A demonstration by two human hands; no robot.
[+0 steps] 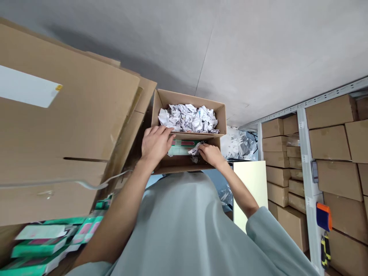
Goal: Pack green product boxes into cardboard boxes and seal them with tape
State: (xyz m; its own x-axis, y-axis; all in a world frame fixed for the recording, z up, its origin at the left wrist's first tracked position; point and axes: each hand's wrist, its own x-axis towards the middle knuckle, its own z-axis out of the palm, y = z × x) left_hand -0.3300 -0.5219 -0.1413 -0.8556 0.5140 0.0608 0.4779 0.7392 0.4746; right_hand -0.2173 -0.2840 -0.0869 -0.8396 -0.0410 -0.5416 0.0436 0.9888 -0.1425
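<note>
Two open cardboard boxes are side by side in front of me. The far cardboard box point(191, 98) is filled with crumpled white paper point(189, 119). In the near cardboard box point(184, 168) lies a green and pink carton point(182, 149), partly hidden by my hands. My left hand point(156, 143) grips the walls between the boxes near their left end, fingers on the far side and thumb on the near side. Over the right part of the near box, my right hand point(212, 154) pinches a crumpled piece of paper point(196, 148).
Large flattened cardboard sheets point(71, 115) lean at the left. Green and pink cartons point(40, 245) are stacked below them. At the right, a metal shelf point(306, 145) holds several brown boxes point(330, 143). A pale panel point(250, 184) is beside my right forearm.
</note>
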